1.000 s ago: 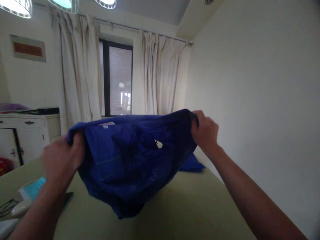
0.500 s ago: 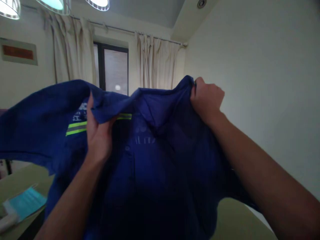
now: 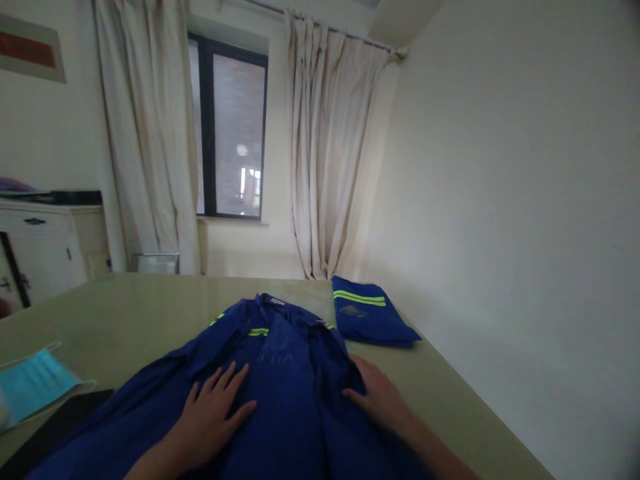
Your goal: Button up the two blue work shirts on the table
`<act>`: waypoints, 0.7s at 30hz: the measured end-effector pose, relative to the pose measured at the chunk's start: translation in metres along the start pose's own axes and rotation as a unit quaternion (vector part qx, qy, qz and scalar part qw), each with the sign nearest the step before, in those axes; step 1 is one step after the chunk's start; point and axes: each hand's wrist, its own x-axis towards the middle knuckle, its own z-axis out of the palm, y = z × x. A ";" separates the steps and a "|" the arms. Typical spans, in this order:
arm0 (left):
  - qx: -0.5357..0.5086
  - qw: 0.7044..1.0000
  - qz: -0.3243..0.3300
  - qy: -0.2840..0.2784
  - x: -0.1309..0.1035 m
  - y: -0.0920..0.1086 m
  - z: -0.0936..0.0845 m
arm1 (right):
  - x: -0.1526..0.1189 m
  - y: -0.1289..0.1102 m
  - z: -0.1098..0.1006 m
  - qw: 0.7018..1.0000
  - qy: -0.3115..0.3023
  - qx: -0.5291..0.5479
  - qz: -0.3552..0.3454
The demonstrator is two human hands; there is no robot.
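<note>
Where the room narrows toward the window [image 3: 227,130] and its pale curtains [image 3: 330,153], a wide greenish desk [image 3: 125,313] fills the lower half of the view, running up against the plain wall on the right. Spread flat across the near part of the desk lies a blue work jacket [image 3: 295,373], collar end pointing away from the person, with yellow-green reflective stripes showing near the shoulders. Both hands rest on it, palms down and fingers spread, gripping nothing: the left hand [image 3: 215,413] lies on the jacket's left front panel, the right hand [image 3: 377,397] presses on the jacket's right edge where the cloth meets the desk. Beyond the jacket, near the far right corner of the desk, sits a folded blue garment [image 3: 370,317] with the same bright stripes, just apart from the spread one. At the left edge of the desk lies a light blue face mask [image 3: 33,383], with a dark flat object [image 3: 60,420] just beside it. A white cabinet [image 3: 40,247] stands against the left wall
</note>
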 end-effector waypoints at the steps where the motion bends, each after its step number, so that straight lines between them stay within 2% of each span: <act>1: 0.039 0.999 -0.018 -0.004 -0.007 -0.005 0.010 | -0.009 0.013 0.007 1.000 0.003 -0.007 0.019; 3: 0.088 0.996 -0.027 0.004 -0.010 -0.005 0.022 | -0.012 0.028 0.012 0.999 0.014 0.017 0.043; 5: 0.116 0.993 -0.017 0.023 -0.001 0.002 0.027 | 0.004 0.027 0.008 0.991 0.034 0.112 0.065; 7: 0.129 0.991 -0.011 0.033 0.016 0.014 0.029 | 0.027 0.004 -0.001 0.963 0.077 0.242 0.090; 9: 0.137 0.990 -0.006 0.039 0.035 0.026 0.031 | 0.045 -0.034 -0.013 0.929 0.135 0.333 0.089; 10: 0.139 0.989 -0.005 0.040 0.044 0.031 0.031 | 0.050 -0.057 -0.019 0.925 0.122 0.355 0.059; 11: 0.141 0.989 -0.006 0.038 0.052 0.036 0.032 | 0.052 -0.078 -0.024 0.930 0.067 0.362 0.010; 12: 0.142 0.989 -0.008 0.034 0.059 0.039 0.032 | 0.051 -0.097 -0.029 0.937 -0.016 0.348 -0.038; 13: 0.145 0.989 -0.008 0.029 0.065 0.041 0.031 | 0.048 -0.111 -0.033 0.943 -0.084 0.311 -0.080; 14: 0.148 0.989 -0.008 0.024 0.070 0.042 0.030 | 0.042 -0.120 -0.034 0.952 -0.121 0.257 -0.112; 15: 0.155 0.988 -0.005 0.020 0.073 0.042 0.029 | 0.036 -0.123 -0.034 0.962 -0.136 0.195 -0.131; 17: 0.172 0.985 0.003 0.015 0.077 0.040 0.027 | 0.023 -0.112 -0.027 0.981 -0.121 0.080 -0.126; 21: 0.173 0.984 0.002 0.045 0.080 0.038 0.024 | -0.001 -0.057 0.000 0.988 -0.154 -0.028 -0.006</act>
